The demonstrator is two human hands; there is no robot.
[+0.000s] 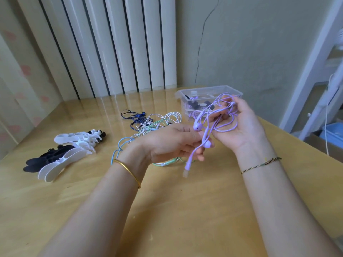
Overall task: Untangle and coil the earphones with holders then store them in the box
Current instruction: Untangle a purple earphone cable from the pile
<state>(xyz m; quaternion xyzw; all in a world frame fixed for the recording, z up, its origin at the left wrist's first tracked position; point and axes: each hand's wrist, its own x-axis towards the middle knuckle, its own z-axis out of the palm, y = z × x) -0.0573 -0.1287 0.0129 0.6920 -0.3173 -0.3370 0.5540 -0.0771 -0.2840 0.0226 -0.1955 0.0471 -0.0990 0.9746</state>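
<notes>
Glossy tan wooden table [185,210]; cracked pale-green wall [250,43] behind. Centre: left hand [167,143] pinches tangled lilac wired earphones [225,127] at the buds; right hand [241,127] grips their cord, before clear plastic box [182,94].

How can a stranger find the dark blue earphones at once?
Start at the wooden table; left of the clear box lies a pile of tangled cables. The dark blue earphones sit at its far left edge, the only dark cable among white, green and pale blue ones.
</notes>
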